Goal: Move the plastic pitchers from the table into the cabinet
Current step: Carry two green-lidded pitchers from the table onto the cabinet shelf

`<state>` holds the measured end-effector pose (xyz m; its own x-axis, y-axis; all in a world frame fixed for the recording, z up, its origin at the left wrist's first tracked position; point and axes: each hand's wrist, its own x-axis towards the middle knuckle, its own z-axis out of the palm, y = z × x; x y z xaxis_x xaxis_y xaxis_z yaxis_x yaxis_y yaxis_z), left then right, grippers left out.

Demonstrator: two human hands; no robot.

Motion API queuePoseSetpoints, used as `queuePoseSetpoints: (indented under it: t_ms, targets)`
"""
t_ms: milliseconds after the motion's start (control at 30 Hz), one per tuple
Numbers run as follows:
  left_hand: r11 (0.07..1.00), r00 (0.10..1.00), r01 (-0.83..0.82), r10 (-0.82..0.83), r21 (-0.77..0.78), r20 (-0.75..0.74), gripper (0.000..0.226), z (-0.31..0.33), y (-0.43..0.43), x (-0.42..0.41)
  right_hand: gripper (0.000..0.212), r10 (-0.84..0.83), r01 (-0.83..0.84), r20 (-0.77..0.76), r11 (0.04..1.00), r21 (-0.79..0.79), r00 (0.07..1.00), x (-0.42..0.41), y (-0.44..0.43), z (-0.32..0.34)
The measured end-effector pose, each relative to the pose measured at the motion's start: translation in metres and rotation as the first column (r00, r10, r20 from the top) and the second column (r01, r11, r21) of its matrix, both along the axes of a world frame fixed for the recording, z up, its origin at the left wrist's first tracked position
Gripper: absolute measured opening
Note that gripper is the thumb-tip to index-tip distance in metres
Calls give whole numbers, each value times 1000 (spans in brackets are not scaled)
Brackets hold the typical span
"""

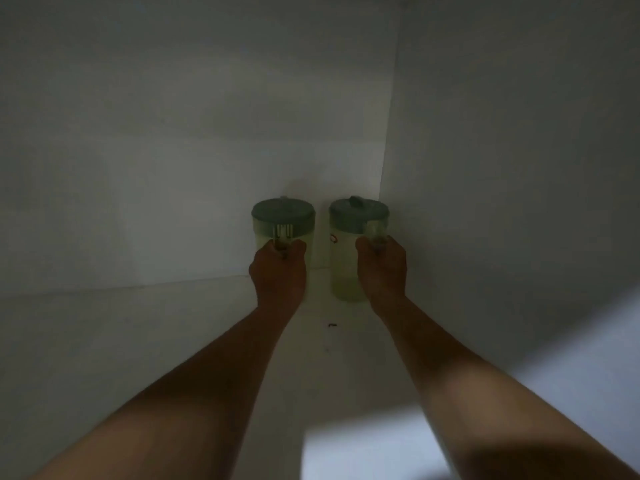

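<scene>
Two pale translucent plastic pitchers with green lids stand upright side by side deep inside a dim white cabinet, near its back right corner. My left hand is closed around the handle of the left pitcher. My right hand is closed around the handle of the right pitcher. The right pitcher's base rests on the cabinet floor; the left pitcher's base is hidden behind my hand. A narrow gap separates the two pitchers.
The cabinet's back wall and right side wall meet just right of the right pitcher. A small dark speck lies on the floor between my forearms. Brighter light falls at the lower right.
</scene>
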<state>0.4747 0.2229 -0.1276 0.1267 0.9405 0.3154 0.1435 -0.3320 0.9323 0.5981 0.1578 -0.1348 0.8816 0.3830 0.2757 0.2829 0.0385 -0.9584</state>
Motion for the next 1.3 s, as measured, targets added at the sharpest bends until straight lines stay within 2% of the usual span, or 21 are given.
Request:
queuePoseSetpoints:
  t_ms: [267, 400, 500, 600, 667, 767, 900, 1000, 1133, 1300]
  targets:
    - [1000, 999, -27, 26, -9, -25, 21, 0, 8, 18, 14, 35, -36, -12, 999, -19, 999, 11, 11, 0]
    - [1000, 991, -13, 9, -23, -134, 27, 3, 5, 13, 28, 34, -37, -33, 995, -93, 999, 10, 7, 2]
    - [998, 969, -18, 4, -54, -246, 55, 4, 1, 5, 57, 25, -30, -33, 980, -197, 999, 5, 1, 4]
    - [996, 964, -53, 32, -72, -266, 82, 5, -5, -7, 75, -14, 26, 38, 946, -324, 999, -6, -14, 15]
    - [994, 944, -111, 112, 21, -311, 83, 12, -14, -19, 80, -55, 94, 116, 928, -362, 992, -17, -30, 30]
    - [974, 926, -111, 173, 195, -334, 72, 29, -33, -42, 81, -89, 175, 221, 897, -406, 971, -41, -56, 52]
    - [940, 910, 21, 123, 340, -396, 66, 50, -60, -78, 78, -2, 153, 295, 859, -489, 956, -78, -88, 73]
    - [869, 851, 162, 117, 468, -512, 70, 66, -85, -124, 79, 105, 165, 372, 763, -625, 922, -120, -122, 90]
    - [823, 748, 316, 91, 473, -658, 73, 86, -114, -189, 74, 200, 181, 437, 704, -687, 877, -177, -166, 115]
    - [756, 697, 298, 244, 583, -674, 73, 119, -155, -266, 66, 242, 189, 501, 724, -663, 831, -247, -204, 150]
